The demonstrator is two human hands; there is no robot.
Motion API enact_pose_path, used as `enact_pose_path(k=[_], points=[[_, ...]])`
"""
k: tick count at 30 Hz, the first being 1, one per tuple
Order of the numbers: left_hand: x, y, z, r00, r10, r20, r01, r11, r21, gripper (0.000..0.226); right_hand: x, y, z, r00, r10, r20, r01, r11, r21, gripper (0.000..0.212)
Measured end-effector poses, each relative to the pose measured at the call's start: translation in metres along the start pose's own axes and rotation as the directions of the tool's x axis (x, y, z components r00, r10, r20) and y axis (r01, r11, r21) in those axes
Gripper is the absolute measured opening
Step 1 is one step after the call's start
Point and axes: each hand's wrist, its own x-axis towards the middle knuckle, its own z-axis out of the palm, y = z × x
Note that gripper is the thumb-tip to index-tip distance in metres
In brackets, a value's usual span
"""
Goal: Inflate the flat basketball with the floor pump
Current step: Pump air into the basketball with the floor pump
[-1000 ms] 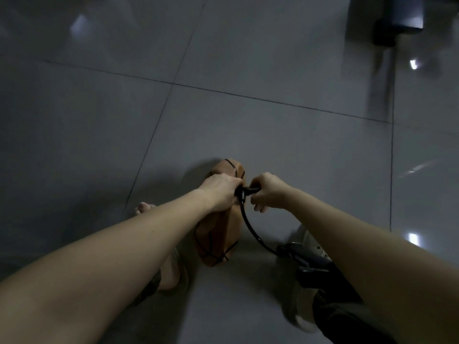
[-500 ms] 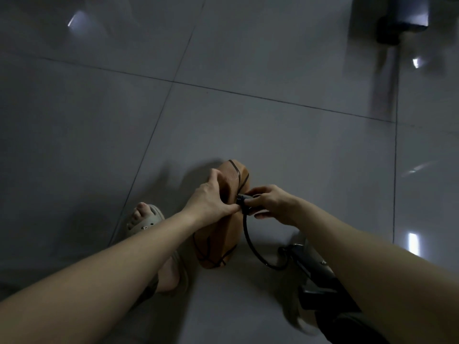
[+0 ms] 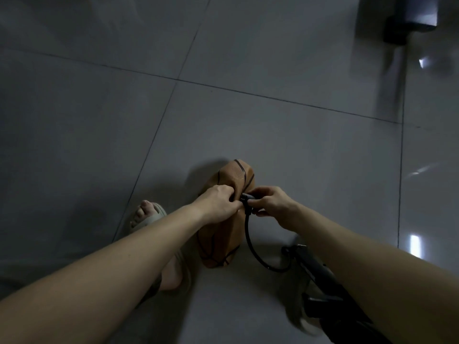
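Observation:
A flat, folded orange basketball (image 3: pixel 223 234) with black seams stands on edge on the grey floor. My left hand (image 3: pixel 218 202) grips its upper fold, fingers curled over the top. My right hand (image 3: pixel 270 202) pinches the black nozzle (image 3: pixel 246 198) at the end of the pump hose, pressed against the ball beside my left fingers. The black hose (image 3: pixel 253 247) loops down and right to the floor pump (image 3: pixel 315 269), which lies low at the bottom right, partly hidden by my right forearm.
My left foot in a pale sandal (image 3: pixel 151 217) stands just left of the ball. My other sandalled foot (image 3: pixel 300 316) sits by the pump base. A dark furniture leg (image 3: pixel 397 33) is at the far upper right. Glossy grey tiles surround everything.
My left hand has shifted from lying flat on the ball's side to gripping its top fold. My right hand has kept the nozzle at the ball while the hose loop has slackened.

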Motion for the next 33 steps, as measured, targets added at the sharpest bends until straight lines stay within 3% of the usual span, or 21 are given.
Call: enact_pose_path(k=[22, 26, 28, 30, 33], points=[[0.002, 0.002, 0.007, 1.0, -0.017, 0.015, 0.018, 0.999, -0.047, 0.024, 0.0, -0.01, 0.006, 0.999, 0.002, -0.035, -0.006, 0.993, -0.119, 0.017], [0.003, 0.006, 0.009, 0.999, -0.043, -0.008, 0.042, 0.991, -0.129, 0.028, 0.0, -0.012, 0.005, 0.998, -0.033, -0.045, 0.025, 0.985, -0.168, 0.02], [0.005, 0.009, 0.012, 0.997, -0.071, -0.014, 0.068, 0.98, -0.185, 0.029, 0.0, -0.013, -0.001, 0.998, -0.04, -0.05, 0.029, 0.981, -0.194, 0.03], [0.005, 0.012, 0.014, 0.995, -0.096, -0.016, 0.091, 0.977, -0.195, 0.027, 0.002, -0.014, -0.008, 0.998, -0.03, -0.055, 0.012, 0.957, -0.29, 0.056], [0.003, 0.015, 0.018, 0.992, -0.113, -0.062, 0.101, 0.978, -0.182, 0.026, -0.001, -0.017, -0.012, 0.995, 0.013, -0.097, -0.068, 0.805, -0.59, 0.091]])
